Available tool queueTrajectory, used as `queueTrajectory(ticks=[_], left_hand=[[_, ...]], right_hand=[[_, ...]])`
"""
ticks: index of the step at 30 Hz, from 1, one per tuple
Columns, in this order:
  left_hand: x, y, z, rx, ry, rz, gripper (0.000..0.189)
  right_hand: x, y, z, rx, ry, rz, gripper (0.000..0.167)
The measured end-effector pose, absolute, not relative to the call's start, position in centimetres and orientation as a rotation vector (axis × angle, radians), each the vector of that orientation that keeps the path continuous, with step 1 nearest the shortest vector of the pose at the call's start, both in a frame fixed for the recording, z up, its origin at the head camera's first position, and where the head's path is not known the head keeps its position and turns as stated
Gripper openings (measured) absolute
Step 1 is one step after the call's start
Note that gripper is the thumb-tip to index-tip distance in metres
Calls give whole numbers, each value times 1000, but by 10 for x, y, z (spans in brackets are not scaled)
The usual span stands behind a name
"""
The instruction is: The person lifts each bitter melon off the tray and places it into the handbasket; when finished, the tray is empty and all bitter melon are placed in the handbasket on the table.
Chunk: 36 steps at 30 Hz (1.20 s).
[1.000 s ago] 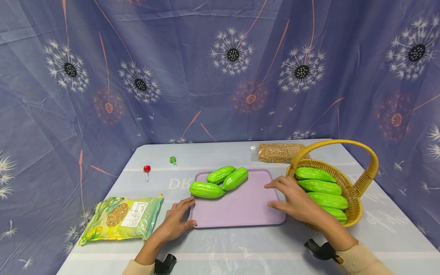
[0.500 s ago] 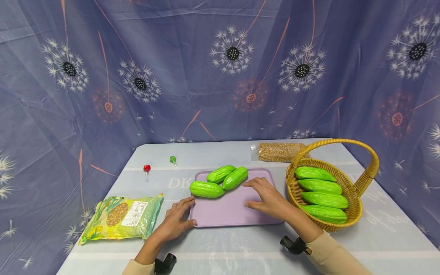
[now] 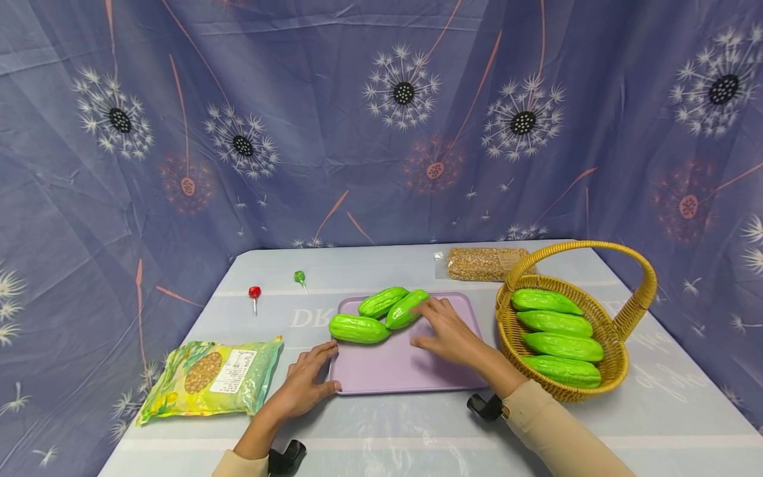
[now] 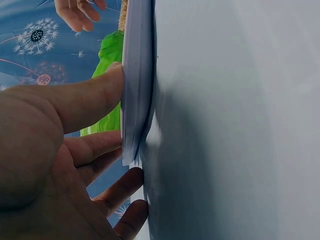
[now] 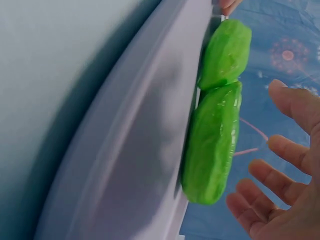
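Beige sleeves covered both forearms at the near edge of the pale tabletop [image 3: 417, 430]. On the near left lay a yellow-green snack bag [image 3: 208, 379]. Just beside it the left hand [image 3: 306, 384] rested at the near left corner of the lilac tray [image 3: 411, 371], its thumb laid on the tray's rim and its fingers lying relaxed against the edge, as the left wrist view showed; it gripped nothing. The right hand [image 3: 448, 332] hovered over the middle of the tray with fingers spread and straight, its fingertips at the end of the nearest of three green gourds; whether they touched it could not be told. That gourd by the fingertips [image 3: 406, 309] lay slantwise, touching the rear gourd [image 3: 383, 302] and the front gourd [image 3: 359, 328], all on the tray's far left part. To the right stood a wicker basket [image 3: 626, 318] with an arched handle, holding four more green gourds [image 3: 554, 324] stacked side by side. Farther back lay a red lollipop [image 3: 255, 293], a green lollipop [image 3: 301, 278] and a clear bag of grain [image 3: 479, 264]. Behind everything hung a blue dandelion-print cloth [image 3: 298, 132].
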State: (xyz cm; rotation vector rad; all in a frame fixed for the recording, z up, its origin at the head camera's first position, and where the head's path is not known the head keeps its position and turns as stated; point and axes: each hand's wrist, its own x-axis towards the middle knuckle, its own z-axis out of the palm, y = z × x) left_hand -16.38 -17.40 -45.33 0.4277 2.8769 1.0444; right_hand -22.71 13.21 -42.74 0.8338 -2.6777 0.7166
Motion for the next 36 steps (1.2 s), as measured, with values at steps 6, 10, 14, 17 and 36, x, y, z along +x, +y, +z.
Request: queueTrajectory(ticks=[6,10,14,17,36], left_hand=[[-163,-174,-453,443,2879,1053,60],[-162,-174,-452,431,2876,1064,60],[-163,-174,-454,451,2897,1065,59],[-163,-174,-455,467,2913,1055,59],[-164,-174,-455,415,2892,1044,60]], right_hand=[[-237,125,-431,799,-2725,717,60],[-243,119,-434,748,-2759,696,65],[-248,115,-436,700,-2776,676,68],[-251,112,-436,676,-2785,656,68],[-258,95,-440,546,-2872,640,72]])
